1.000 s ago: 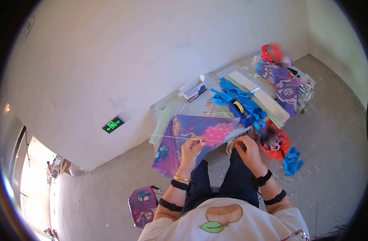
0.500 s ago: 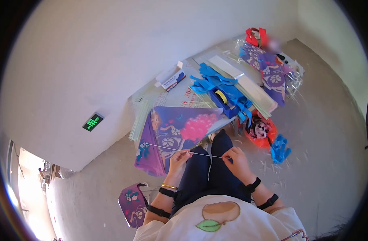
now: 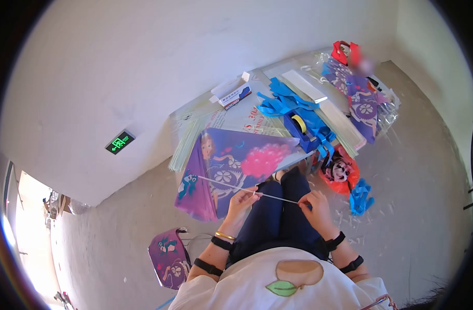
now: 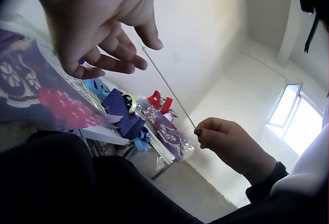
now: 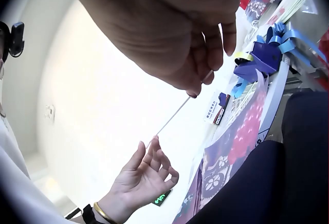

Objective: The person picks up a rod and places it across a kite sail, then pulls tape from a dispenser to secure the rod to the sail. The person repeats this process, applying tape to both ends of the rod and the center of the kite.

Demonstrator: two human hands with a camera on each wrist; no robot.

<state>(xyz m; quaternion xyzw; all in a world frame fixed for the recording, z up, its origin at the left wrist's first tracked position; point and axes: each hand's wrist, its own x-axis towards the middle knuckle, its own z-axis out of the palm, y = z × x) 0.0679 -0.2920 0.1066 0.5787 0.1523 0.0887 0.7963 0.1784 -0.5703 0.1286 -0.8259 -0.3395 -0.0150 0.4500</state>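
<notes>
A thin white rod (image 3: pixel 277 198) spans my two hands above my lap. My left hand (image 3: pixel 240 204) holds it partway along, thumb and fingers loosely around it; one end juts past this hand over a purple printed sheet (image 3: pixel 227 160). At the other end, my right hand (image 3: pixel 316 211) pinches the rod between thumb and fingertips. In the left wrist view, the left thumb and fingertips stand slightly apart, with the rod (image 4: pixel 169 88) passing by them. From the right wrist, the rod (image 5: pixel 172 117) runs down to the left hand's raised fingertips (image 5: pixel 156 140).
The table (image 3: pixel 259 101) carries a bundle of thin rods (image 3: pixel 189 144), a small box (image 3: pixel 235 96), blue strips (image 3: pixel 283 101) and a blue tape dispenser (image 3: pixel 304 129). A red bag (image 3: pixel 345 178) is right of my knees. A purple printed seat (image 3: pixel 169 258) stands at my left.
The head view has shifted a little. The rod slants more, its right-hand end now lower. Both hands stay on it, about the same distance apart.
</notes>
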